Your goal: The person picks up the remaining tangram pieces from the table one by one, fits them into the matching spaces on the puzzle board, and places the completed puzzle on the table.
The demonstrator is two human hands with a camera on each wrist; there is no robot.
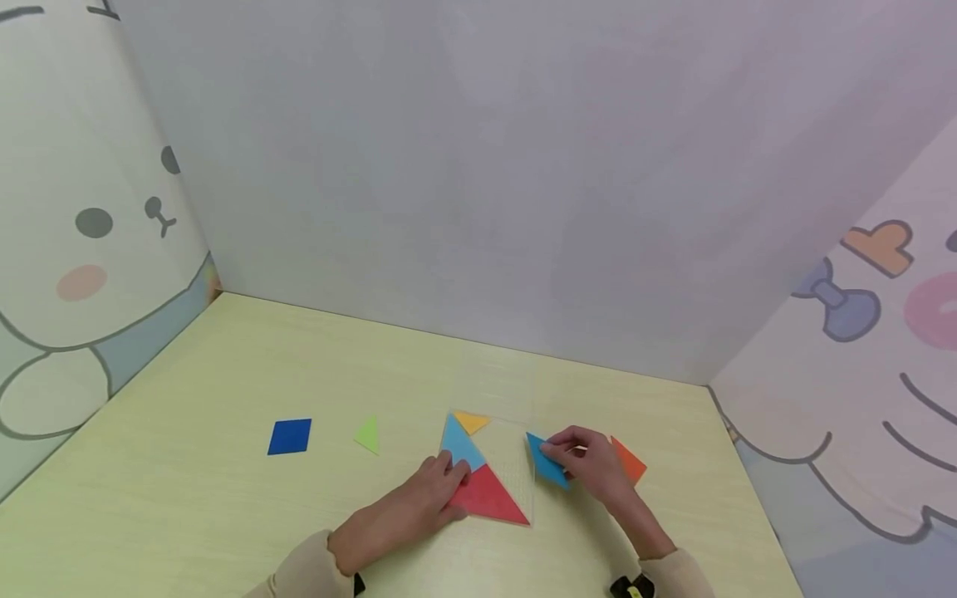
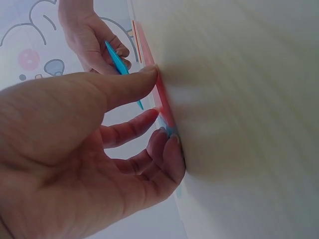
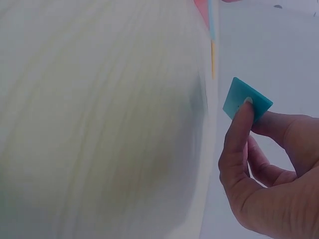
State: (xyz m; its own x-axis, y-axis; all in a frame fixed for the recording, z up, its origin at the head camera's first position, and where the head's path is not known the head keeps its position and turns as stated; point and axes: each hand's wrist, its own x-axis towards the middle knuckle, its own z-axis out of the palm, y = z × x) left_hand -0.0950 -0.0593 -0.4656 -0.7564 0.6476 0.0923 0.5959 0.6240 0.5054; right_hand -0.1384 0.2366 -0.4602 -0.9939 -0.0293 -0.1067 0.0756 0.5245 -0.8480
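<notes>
My left hand (image 1: 422, 502) rests at the left side of a clear flat tray (image 1: 534, 490). Its thumb and fingertips touch the red triangle (image 1: 489, 497) and the light blue triangle (image 1: 461, 444) there. A small yellow-orange triangle (image 1: 472, 422) lies by the top of the light blue one. To the right of the tray, my right hand (image 1: 594, 461) pinches a flat blue tile (image 1: 544, 462) between thumb and finger, tilted above the table. In the right wrist view the held tile (image 3: 241, 97) looks teal and four-cornered, partly covered by a fingertip.
On the left of the table lie a dark blue four-sided tile (image 1: 290, 437) and a light green triangle (image 1: 368, 436). An orange tile (image 1: 630, 461) lies partly hidden behind my right hand. A grey-white wall (image 1: 478, 208) borders the table's back, with printed cartoon panels at both sides.
</notes>
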